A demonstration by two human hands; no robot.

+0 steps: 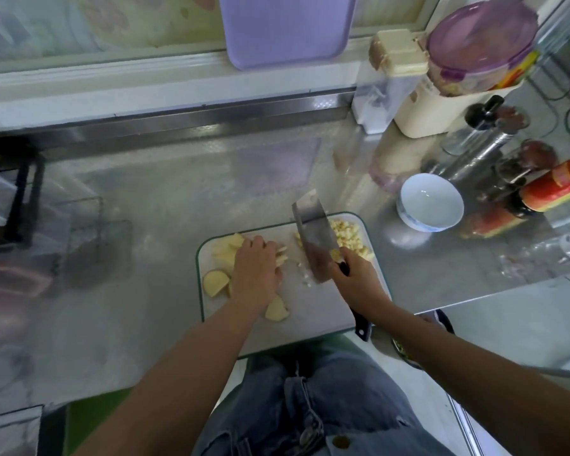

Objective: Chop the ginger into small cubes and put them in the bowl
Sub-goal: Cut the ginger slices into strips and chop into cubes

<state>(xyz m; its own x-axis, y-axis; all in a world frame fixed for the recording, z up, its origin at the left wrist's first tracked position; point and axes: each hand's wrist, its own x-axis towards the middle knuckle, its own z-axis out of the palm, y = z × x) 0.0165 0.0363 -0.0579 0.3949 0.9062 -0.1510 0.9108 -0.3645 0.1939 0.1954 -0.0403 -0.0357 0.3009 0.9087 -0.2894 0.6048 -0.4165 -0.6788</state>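
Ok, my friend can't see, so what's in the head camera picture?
A person's right hand holds a cleaver over a white cutting board while the left hand holds down ginger strips. A heap of ginger cubes lies on the board's far right corner, and the white bowl nearby is empty.

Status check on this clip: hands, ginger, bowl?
Hands: left hand holds ginger strips on board; right hand grips cleaver. Ginger: diced pile at board's far right, chunks uncut. Empty bowl beyond, nothing blocking.

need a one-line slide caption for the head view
Left hand holds ginger strips on the cutting board, right hand grips the cleaver beside them; diced cubes piled behind, bowl empty.
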